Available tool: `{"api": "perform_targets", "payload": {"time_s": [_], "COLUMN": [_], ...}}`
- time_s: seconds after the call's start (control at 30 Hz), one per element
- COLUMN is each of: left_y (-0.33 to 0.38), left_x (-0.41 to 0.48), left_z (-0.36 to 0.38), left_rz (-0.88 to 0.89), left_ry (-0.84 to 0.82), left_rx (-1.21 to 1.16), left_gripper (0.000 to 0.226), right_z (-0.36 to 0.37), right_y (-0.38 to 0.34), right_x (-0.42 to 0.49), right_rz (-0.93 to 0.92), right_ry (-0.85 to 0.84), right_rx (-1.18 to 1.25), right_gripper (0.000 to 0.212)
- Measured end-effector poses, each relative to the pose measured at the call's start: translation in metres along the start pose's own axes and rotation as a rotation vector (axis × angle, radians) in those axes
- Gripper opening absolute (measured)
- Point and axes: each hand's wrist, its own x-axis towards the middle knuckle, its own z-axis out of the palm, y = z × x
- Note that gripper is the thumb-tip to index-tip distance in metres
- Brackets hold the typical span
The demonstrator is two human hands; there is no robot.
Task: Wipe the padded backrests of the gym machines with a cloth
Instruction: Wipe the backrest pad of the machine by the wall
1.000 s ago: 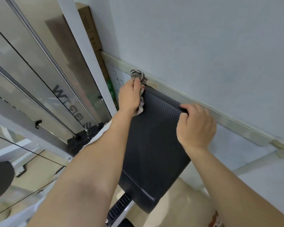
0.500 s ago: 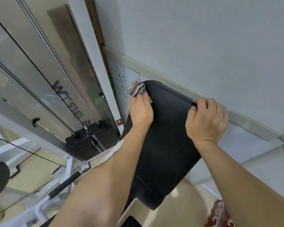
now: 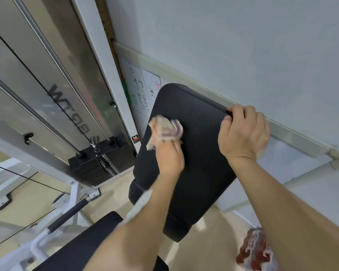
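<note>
A black ribbed padded backrest [image 3: 200,145] tilts up against the pale wall in the middle of the view. My left hand [image 3: 169,155] presses a crumpled pink and beige cloth [image 3: 165,129] onto the upper left part of the pad. My right hand [image 3: 243,133] grips the pad's upper right edge, fingers curled over it. A black seat pad [image 3: 90,243] lies below at the bottom.
A white cable machine with a black weight stack [image 3: 100,167], steel guide rods and a cable stands on the left. A whiteboard [image 3: 143,89] with writing leans behind the pad. A red and white package [image 3: 256,249] lies on the floor at lower right.
My left hand has dragged the cloth down from the pad's top left corner toward its middle. The view has tilted down, showing more of the backrest and seat. My right hand keeps its grip.
</note>
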Motion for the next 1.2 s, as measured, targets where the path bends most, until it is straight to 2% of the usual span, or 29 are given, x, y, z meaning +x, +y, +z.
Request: {"api": "perform_targets", "payload": {"time_s": [0.07,0.13,0.2,0.37,0.47,0.5,0.53,0.63,0.7,0.77,0.83,0.9,0.97,1.07,1.1,1.13,1.2], "left_y": [0.013,0.025,0.038,0.027,0.005,-0.002,-0.007,-0.013,-0.005,-0.003,-0.005,-0.018,-0.032,-0.051,-0.052,-0.053,-0.059], "left_x": [0.04,0.047,0.006,-0.118,-0.106,-0.087,-0.065,0.015,0.033,0.01,-0.045,-0.106,-0.147,-0.131,-0.109,-0.084,-0.028], "left_z": [-0.006,-0.004,0.013,0.057,0.034,0.024,0.015,-0.014,-0.018,-0.001,0.018,0.034,0.039,0.021,0.01,0.0,-0.014], "left_rz": [-0.114,-0.078,0.092,0.476,0.77,0.787,0.746,0.29,0.16,0.203,0.292,0.444,0.631,0.857,0.842,0.731,0.342], "left_ry": [0.091,0.079,-0.012,-0.23,-0.323,-0.324,-0.267,-0.064,-0.038,-0.04,-0.121,-0.247,-0.329,-0.401,-0.382,-0.353,-0.165], "left_rx": [-0.001,0.081,0.218,0.344,0.404,0.441,0.472,0.375,0.305,0.321,0.351,0.438,0.463,0.41,0.423,0.396,0.264], "left_gripper": [0.057,0.05,0.045,0.059,0.059,0.063,0.065,0.043,0.042,0.051,0.051,0.049,0.058,0.072,0.069,0.062,0.053], "right_z": [0.0,0.001,0.001,-0.011,-0.02,-0.022,-0.023,-0.02,-0.015,-0.009,-0.005,-0.003,-0.003,-0.004,-0.004,-0.005,-0.005], "right_y": [0.0,0.0,-0.001,0.001,0.007,0.01,0.012,0.017,0.016,0.012,0.01,0.011,0.012,0.01,0.009,0.009,0.008], "right_x": [-0.001,0.0,0.0,0.001,0.002,0.001,-0.002,-0.01,-0.013,-0.013,-0.014,-0.016,-0.016,-0.016,-0.016,-0.016,-0.016], "right_rz": [0.004,0.016,0.026,0.058,0.054,0.019,-0.028,-0.107,-0.107,-0.099,-0.095,-0.103,-0.112,-0.095,-0.089,-0.085,-0.082], "right_ry": [-0.002,-0.011,-0.027,-0.108,-0.196,-0.209,-0.212,-0.203,-0.172,-0.115,-0.064,-0.054,-0.062,-0.07,-0.072,-0.075,-0.076], "right_rx": [-0.004,-0.017,-0.018,0.077,0.214,0.228,0.218,0.154,0.118,0.071,0.034,0.025,0.021,0.023,0.02,0.014,0.001], "right_gripper": [0.023,0.023,0.023,0.03,0.037,0.038,0.04,0.044,0.043,0.039,0.038,0.038,0.04,0.041,0.041,0.041,0.041]}}
